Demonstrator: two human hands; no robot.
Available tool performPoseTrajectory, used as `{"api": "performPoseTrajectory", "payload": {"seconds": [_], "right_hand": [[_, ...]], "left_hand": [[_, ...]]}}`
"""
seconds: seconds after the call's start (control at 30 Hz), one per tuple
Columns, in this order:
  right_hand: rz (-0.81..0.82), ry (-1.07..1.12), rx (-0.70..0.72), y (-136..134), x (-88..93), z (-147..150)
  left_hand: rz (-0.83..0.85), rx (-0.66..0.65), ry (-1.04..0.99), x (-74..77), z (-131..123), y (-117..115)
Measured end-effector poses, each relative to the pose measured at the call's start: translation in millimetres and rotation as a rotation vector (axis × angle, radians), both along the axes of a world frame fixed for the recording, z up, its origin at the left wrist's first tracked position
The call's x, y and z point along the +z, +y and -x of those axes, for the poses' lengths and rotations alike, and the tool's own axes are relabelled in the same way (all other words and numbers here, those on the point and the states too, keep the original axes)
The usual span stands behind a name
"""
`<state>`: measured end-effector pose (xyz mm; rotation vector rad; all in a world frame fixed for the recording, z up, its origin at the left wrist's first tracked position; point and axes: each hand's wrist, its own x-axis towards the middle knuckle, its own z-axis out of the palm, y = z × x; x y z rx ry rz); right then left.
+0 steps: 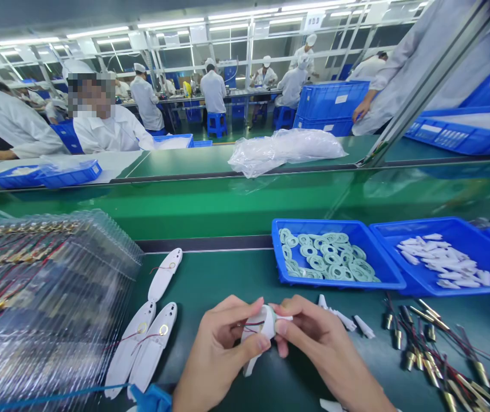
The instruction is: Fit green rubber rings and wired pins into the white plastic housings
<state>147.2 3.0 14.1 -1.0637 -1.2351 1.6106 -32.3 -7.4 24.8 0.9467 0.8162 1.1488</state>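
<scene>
Fingers of my left hand [230, 337] are closed on a white plastic housing [266, 329] with thin dark red wires. My right hand [307, 326] pinches a small white tapered piece [285, 318] at the housing's right side. A bit of pale green shows between the two hands, partly covered by fingers. To the left lie several white oval shells [153, 343] with a brass-coloured disc and red wires on each. Just beyond my right hand are loose white tapered pieces [364, 327]. Small metal motors with wires [431, 349] are scattered at the right.
One blue tray [277, 252] holds pale green rings; another blue tray [382, 234] holds white tapered pieces. Stacked clear trays [47, 309] of wired parts stand at the left. A plastic bag [285, 147] lies on the raised ledge. People in white coats work beyond.
</scene>
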Motion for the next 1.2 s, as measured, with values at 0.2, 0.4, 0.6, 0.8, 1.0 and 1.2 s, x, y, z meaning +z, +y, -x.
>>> {"api": "performPoseTrajectory", "payload": {"seconds": [0.2, 0.4, 0.6, 0.8, 1.0, 1.2], "right_hand": [[-0.027, -0.059, -0.055, 1.6, 1.9, 8.5], [-0.074, -0.032, -0.208, 0.5, -1.4, 3.0], [-0.096, -0.108, -0.264, 2.1, -4.4, 4.6], [-0.189, -0.303, -0.272, 0.0, -10.5, 12.4], [-0.406, -0.567, -0.245, -5.4, -20.7, 17.5], [-0.276, -0.467, -0.352, -8.7, -24.1, 31.3]], "left_hand": [[-0.106, 0.258, 0.556, 7.8, -3.8, 1.5], [-0.324, 0.225, 0.594, 3.9, -8.0, -12.0], [-0.049, 0.108, 0.275, 2.1, -7.8, -8.5], [0.081, 0.071, 0.296, -2.0, -11.5, -7.4], [0.2, 0.073, 0.224, -9.8, -11.7, -4.2], [0.266, 0.179, 0.147, -12.2, -13.9, -0.8]]}}
